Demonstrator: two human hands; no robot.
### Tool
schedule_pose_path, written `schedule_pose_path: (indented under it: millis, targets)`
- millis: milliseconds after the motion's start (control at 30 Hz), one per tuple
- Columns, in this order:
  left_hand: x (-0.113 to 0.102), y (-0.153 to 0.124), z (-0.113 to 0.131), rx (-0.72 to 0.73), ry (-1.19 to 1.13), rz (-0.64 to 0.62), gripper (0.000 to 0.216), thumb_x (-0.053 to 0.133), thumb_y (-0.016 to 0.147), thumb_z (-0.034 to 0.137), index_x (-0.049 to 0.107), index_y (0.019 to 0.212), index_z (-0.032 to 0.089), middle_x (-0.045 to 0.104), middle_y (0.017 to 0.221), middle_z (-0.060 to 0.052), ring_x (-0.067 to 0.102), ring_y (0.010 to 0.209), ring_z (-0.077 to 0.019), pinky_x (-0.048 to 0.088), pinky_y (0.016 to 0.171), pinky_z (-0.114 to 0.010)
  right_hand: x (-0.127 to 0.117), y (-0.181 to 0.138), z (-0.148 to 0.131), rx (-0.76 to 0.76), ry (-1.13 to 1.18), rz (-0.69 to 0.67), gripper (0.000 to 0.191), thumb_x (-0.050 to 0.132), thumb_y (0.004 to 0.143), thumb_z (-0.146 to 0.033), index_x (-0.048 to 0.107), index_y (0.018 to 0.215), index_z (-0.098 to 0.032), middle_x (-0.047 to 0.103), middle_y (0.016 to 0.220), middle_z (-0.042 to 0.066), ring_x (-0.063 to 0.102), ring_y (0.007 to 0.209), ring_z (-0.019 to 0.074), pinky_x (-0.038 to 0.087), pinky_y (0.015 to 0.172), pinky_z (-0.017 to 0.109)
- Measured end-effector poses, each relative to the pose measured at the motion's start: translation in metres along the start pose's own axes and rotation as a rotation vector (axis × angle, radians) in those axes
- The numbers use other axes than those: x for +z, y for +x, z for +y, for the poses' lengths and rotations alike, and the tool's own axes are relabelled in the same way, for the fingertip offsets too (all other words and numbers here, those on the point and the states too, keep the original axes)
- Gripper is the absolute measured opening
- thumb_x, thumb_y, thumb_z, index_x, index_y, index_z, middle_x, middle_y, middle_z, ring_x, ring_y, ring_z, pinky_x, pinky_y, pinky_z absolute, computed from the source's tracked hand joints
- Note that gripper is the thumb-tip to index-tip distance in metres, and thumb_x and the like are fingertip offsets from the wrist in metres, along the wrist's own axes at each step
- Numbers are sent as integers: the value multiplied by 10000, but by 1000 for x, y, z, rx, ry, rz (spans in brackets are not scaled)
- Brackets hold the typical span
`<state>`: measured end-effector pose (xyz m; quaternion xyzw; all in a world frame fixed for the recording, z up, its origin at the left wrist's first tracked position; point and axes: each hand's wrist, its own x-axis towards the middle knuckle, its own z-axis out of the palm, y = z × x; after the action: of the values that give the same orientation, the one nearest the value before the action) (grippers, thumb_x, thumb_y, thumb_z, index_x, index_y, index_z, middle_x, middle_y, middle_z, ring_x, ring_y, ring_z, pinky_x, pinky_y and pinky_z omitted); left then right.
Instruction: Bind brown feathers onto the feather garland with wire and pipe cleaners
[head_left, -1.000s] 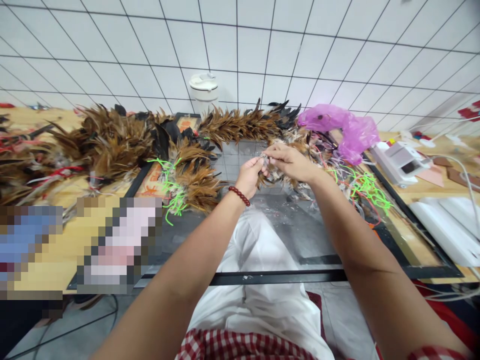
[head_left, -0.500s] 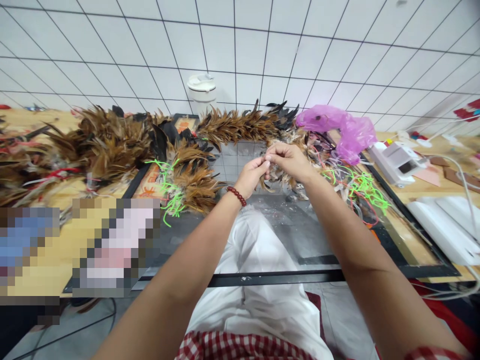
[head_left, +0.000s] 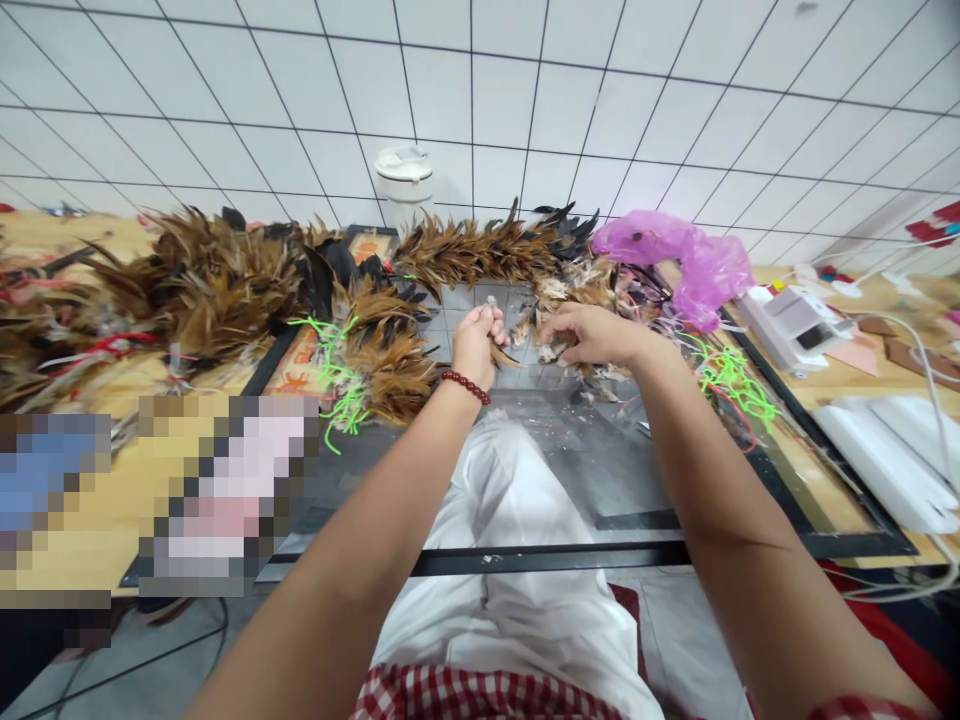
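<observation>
My left hand [head_left: 477, 345], with a dark red bead bracelet at the wrist, is closed around a small feather [head_left: 504, 357]. Its brown tip sticks out to the right of the fist, and a bit of pale fluff shows above the thumb. My right hand [head_left: 592, 335] is open, its fingers apart and bent downward at a pile of loose brown and white feathers [head_left: 555, 292]. Whether its fingertips touch any of them is hard to tell. Left of my left hand lies a bundle of brown feathers [head_left: 394, 370] with bright green ties [head_left: 346, 400].
A long brown feather strip [head_left: 480, 248] lies at the back, beside a purple plastic bag [head_left: 675, 255]. More feather bundles [head_left: 202, 280] fill the left. A white lidded cup [head_left: 405, 185] stands by the tiled wall. Green strings [head_left: 739, 385] and white devices [head_left: 795, 325] are at right.
My hands have come apart. The left has moved a little left and closed around the feather; the right has lowered toward the loose feathers and its fingers have spread.
</observation>
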<state>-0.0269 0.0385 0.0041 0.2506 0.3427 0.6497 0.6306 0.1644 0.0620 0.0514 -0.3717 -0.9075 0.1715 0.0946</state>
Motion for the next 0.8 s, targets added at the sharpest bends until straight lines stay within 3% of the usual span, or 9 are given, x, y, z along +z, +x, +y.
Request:
schedule_pose_path:
  millis: [100,267,333,433,567,700,800]
  targets:
    - [0,-1,-2,-10,6,-7,222,557,884,240,499,683,165,348,503,72,360,417,-44,391,476,-172,6,4,2,-23,35,13,102,656,703,-186,734,768,-193,650,831,31,581,749,153,424,720,256]
    - [1,-1,-3,6,21,-37,223,529,897,229,505,685,161,365,499,69,368,418,-44,390,471,-174,-2,0,2,101,114,290,145,565,769,-192,709,778,-178,658,730,16,578,695,152,418,696,267]
    - [1,-1,-3,11,30,-35,228,543,891,242,506,681,161,369,501,68,371,418,-42,389,472,-174,-4,-2,2,77,128,244,142,601,737,-185,722,813,-187,664,766,14,578,705,152,422,692,263]
    - [1,-1,-3,9,28,-21,231,579,872,261,502,678,163,365,502,70,370,415,-41,395,475,-177,2,1,3,-3,72,49,259,652,663,-129,749,889,-213,669,839,15,581,738,152,428,712,254]
    - [0,-1,-4,6,19,-13,235,595,863,276,498,679,166,365,498,71,368,408,-43,400,467,-178,15,8,2,-29,-33,16,190,625,692,-122,754,802,-206,656,860,37,584,814,170,428,765,269]
    - [-1,-1,-4,7,23,-21,230,573,875,265,501,681,165,362,495,71,366,409,-43,399,468,-176,12,7,-4,16,40,193,108,603,735,-168,711,733,-177,647,788,41,584,753,166,434,734,281]
    - [-1,0,-4,15,29,-22,226,555,885,253,506,684,162,361,494,71,367,413,-42,394,473,-173,4,5,-11,182,267,407,76,630,746,-236,657,738,-165,624,663,21,554,618,144,426,629,279]
